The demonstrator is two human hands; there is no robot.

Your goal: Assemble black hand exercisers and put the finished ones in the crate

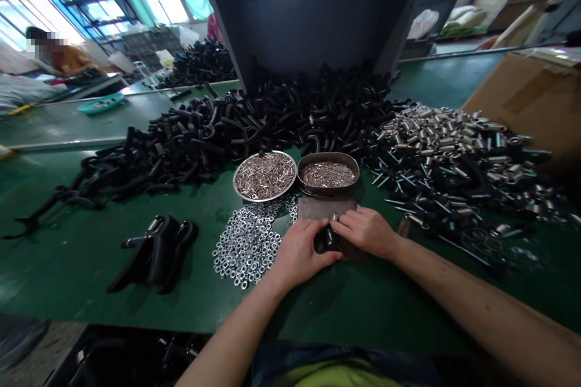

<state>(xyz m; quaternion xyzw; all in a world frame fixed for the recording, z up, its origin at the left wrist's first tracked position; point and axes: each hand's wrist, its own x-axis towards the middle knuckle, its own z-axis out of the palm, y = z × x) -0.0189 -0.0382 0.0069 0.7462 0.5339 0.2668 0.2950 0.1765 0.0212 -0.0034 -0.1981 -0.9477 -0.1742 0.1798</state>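
My left hand (300, 249) and my right hand (364, 231) meet over a small black part (325, 240) on the green table, near its front edge. Both hands have their fingers curled around this part. It rests on or just in front of a flat grey metal plate (324, 207). A spread of small silver nuts (247, 240) lies just left of my left hand. Behind the plate stand a round tray of silver pins (264, 176) and an oval dish of tiny metal pieces (328, 174).
A big heap of black curved parts (254, 124) fills the table's middle below a tilted dark bin (318, 18). Silver sleeves and black parts (447, 145) pile at right, beside a cardboard box (531, 100). Three black handles (157, 251) lie at left. Other people sit far back left.
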